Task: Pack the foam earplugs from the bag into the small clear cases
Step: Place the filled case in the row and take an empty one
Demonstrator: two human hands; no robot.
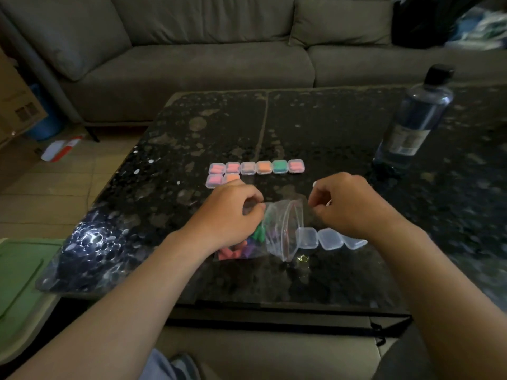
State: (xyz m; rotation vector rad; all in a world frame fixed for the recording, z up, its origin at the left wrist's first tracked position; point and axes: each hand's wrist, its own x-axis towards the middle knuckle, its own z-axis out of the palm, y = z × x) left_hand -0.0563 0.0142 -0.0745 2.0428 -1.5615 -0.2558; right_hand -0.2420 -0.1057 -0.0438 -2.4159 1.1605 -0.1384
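Left hand [233,212] on bag [282,231]; label [408,141] blurred.

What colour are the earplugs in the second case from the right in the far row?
The second case from the right holds green earplugs; head view.

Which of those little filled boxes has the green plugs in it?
The case second from the right in the far row: its contents are green, while the other filled cases show pink or orange.
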